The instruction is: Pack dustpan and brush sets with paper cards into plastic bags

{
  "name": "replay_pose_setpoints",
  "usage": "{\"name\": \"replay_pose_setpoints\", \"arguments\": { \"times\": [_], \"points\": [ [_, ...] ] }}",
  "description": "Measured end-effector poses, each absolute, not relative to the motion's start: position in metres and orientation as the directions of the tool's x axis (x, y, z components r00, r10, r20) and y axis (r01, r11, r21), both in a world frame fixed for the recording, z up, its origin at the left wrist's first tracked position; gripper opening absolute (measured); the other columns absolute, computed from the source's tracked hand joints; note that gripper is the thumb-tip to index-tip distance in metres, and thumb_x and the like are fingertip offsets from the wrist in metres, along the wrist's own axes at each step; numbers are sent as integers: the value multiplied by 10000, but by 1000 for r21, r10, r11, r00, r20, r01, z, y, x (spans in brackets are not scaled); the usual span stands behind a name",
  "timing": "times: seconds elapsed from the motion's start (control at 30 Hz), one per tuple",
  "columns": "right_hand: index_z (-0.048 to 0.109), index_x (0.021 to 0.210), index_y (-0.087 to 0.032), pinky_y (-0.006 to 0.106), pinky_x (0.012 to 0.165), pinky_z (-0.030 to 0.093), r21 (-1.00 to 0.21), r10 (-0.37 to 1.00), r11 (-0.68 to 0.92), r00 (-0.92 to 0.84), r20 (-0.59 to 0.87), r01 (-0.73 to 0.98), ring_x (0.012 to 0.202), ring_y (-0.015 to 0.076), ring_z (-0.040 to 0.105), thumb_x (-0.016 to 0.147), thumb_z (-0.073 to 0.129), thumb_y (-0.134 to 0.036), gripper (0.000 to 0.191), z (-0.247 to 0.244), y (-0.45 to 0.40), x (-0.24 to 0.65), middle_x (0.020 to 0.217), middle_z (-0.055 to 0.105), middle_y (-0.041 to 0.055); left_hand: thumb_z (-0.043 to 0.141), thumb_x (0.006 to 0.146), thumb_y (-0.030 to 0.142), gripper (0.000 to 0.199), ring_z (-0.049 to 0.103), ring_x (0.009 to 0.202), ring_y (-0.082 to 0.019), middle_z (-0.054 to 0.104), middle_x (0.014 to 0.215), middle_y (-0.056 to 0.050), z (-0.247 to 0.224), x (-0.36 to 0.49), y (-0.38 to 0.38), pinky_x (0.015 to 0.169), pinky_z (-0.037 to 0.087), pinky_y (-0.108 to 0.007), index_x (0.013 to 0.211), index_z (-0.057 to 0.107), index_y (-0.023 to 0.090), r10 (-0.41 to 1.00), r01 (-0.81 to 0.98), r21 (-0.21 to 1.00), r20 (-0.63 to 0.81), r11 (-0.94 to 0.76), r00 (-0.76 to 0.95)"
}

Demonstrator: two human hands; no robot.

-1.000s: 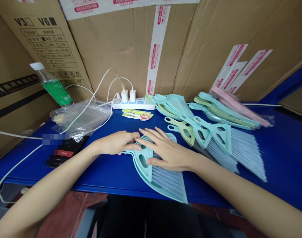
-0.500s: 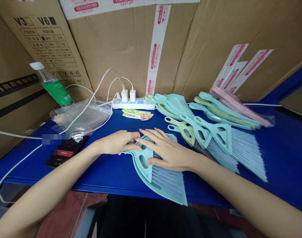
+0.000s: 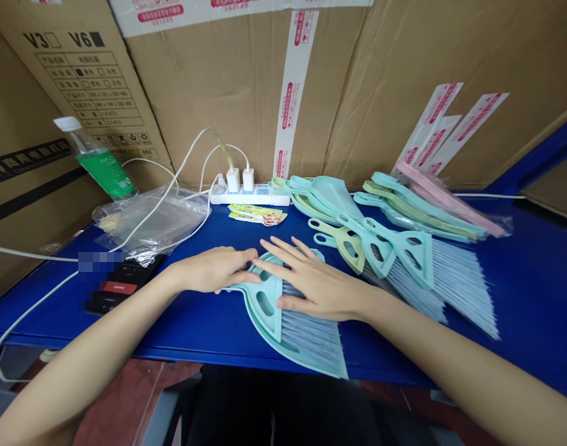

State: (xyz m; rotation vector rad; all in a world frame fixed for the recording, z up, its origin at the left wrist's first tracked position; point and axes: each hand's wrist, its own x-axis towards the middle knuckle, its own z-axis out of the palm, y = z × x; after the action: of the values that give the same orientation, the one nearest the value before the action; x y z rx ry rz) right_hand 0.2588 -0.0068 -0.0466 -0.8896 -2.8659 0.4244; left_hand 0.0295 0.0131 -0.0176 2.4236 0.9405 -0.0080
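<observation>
A mint-green hand brush (image 3: 270, 313) lies on top of a matching dustpan (image 3: 290, 358), bristles to the right, near the table's front edge. My left hand (image 3: 220, 268) is closed round their handle end, which it mostly hides. Across the brush head rests my right hand (image 3: 311, 282), fingers stretched and spread, partly covering the bristles. To the right lie a loose mint brush (image 3: 416, 257), another mint brush (image 3: 380, 251) and a yellow-green brush (image 3: 352, 248), overlapping each other.
Stacked dustpans (image 3: 332, 192) lie behind the brushes, and several bagged sets (image 3: 432, 207) at the back right. A power strip (image 3: 264, 197), plastic bags (image 3: 157, 214), a tilted bottle (image 3: 104, 167) and a black item (image 3: 125, 279) occupy the left and back. Cardboard (image 3: 237, 80) walls the rear.
The brush and dustpan under my hands have shifted slightly left, and the dustpan's front corner sits a little higher in view. Both hands keep their places on them.
</observation>
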Motion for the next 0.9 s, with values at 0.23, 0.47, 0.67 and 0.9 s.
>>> {"name": "replay_pose_setpoints", "arguments": {
  "times": [0.23,0.47,0.67,0.9],
  "points": [
    [166,1547,-154,640,1153,41,-339,596,757,-803,7,559,1466,308,-35,936,350,-634,798,-45,-5,263,1610,83,171,352,973,509,303,517,406,-152,470,451,91,-13,27,13,494,281,-260,846,403,238,682,738,321,-286,-594,674],
    [252,1518,-78,597,1172,109,-313,589,773,-808,28,552,1475,316,56,918,395,-640,835,-45,-5,261,1591,172,211,305,974,539,355,491,382,-139,478,454,85,-10,25,11,488,297,-260,813,397,237,691,760,288,-315,-583,650],
    [563,1307,-171,501,1042,425,-213,541,840,-799,262,499,1316,303,463,926,523,-482,494,-46,-5,262,1370,561,151,314,974,497,315,533,436,-148,490,502,75,-2,26,10,513,337,-250,831,416,235,705,786,256,-350,-562,618],
    [620,1020,-168,384,792,512,-172,546,837,-784,293,519,960,239,599,907,558,-278,170,-38,-8,261,1029,657,100,320,968,482,302,536,462,-156,491,514,67,-1,26,10,534,342,-254,835,422,231,710,797,258,-363,-545,603]
  ]
}}
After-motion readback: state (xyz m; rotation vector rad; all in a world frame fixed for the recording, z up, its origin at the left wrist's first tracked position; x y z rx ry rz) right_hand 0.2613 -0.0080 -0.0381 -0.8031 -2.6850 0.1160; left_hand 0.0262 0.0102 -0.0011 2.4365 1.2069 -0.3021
